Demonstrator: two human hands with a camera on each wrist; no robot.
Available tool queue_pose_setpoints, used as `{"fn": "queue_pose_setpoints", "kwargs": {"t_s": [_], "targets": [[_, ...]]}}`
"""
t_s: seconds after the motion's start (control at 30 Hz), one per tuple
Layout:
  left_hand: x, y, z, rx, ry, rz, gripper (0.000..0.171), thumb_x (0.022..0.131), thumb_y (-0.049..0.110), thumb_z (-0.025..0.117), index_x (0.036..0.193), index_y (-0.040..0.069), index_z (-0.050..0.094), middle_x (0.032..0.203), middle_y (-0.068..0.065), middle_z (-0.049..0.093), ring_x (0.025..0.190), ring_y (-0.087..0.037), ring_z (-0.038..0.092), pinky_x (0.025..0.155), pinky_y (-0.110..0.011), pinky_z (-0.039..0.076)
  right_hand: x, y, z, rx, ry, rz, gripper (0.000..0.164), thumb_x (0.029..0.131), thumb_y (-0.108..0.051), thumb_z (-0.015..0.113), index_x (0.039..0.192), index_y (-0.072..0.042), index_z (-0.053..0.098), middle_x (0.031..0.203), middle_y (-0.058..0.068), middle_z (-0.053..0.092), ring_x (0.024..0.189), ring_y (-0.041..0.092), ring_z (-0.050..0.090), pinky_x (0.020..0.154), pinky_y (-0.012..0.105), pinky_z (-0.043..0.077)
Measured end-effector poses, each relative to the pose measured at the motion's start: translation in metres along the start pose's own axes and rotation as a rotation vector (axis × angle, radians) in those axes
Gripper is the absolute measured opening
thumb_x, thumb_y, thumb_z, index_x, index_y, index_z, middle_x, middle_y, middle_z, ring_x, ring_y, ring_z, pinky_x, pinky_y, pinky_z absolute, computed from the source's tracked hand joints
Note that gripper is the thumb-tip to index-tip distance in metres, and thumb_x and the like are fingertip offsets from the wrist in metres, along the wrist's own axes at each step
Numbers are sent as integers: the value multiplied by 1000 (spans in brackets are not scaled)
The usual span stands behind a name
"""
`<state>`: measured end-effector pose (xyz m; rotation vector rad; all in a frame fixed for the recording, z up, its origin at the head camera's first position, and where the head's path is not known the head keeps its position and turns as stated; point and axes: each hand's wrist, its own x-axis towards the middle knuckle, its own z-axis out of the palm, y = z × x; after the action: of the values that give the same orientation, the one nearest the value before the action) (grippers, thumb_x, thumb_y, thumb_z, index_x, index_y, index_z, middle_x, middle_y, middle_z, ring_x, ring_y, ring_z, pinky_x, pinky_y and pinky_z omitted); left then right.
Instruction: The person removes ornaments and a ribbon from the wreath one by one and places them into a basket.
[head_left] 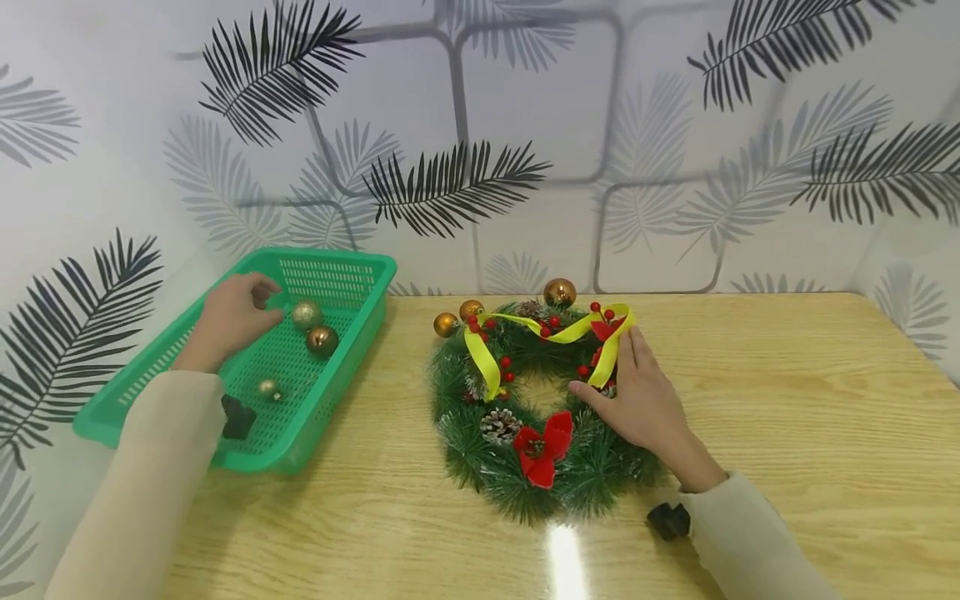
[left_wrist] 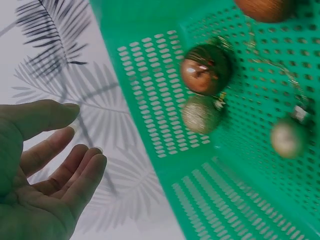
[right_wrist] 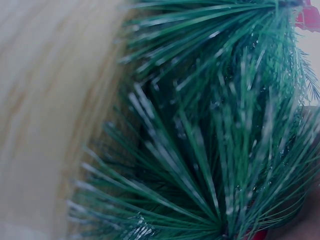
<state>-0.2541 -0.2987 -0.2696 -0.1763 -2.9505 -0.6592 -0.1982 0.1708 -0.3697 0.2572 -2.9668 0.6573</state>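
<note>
Left hand [head_left: 231, 318] over the green basket [head_left: 345, 367], right hand [head_left: 647, 406] on the wreath [head_left: 483, 467]
The left hand holds nothing, fingers loosely bent and thumb apart, near a gold bauble [head_left: 306, 315] and a copper bauble [head_left: 322, 342] in the basket — the right hand lies spread on the wreath's right side, touching the yellow ribbon [head_left: 483, 360], while the wreath rests on the bench [head_left: 795, 417] to the right of the basket, red flower [head_left: 553, 442] at its front

Long cream sleeves [head_left: 153, 458], black wrist cameras [head_left: 669, 522], seemingly boxy
</note>
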Motion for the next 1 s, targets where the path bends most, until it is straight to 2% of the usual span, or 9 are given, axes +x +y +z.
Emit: {"fn": "queue_pose_setpoints", "kwargs": {"t_s": [0.27,0.53,0.8,1.0], "targets": [[14,31,-5,-1,-15,55,41,89,10,55,124,-10,50,123,-33,50,111,-45,50,91,-57,44,0,0,-1,10,-5,8,103,90,-59,51,147,13,6,156,30,3,143,47,11,112,58,24],[24,68,-3,-34,-35,119,40,87,6,54,123,-11,51,123,-31,51,112,-44,51,93,-55,44,-1,1,0,1,-9,11,103,89,-61,50,147,13,6,156,30,2,143,47,11,112,58,24],[37,94,8,-23,-24,180,37,85,5,54,119,-9,55,119,-29,55,109,-41,52,93,-53,45,0,1,1,1,-8,4,103,90,-60,50,147,13,6,156,30,3,143,46,10,112,58,24],[47,105,22,-29,-62,200,36,87,6,56,120,-8,55,119,-29,54,107,-41,53,91,-52,46,0,0,1,2,-7,4,103,90,-60,50,147,13,6,156,30,2,143,46,10,112,58,23]]}}
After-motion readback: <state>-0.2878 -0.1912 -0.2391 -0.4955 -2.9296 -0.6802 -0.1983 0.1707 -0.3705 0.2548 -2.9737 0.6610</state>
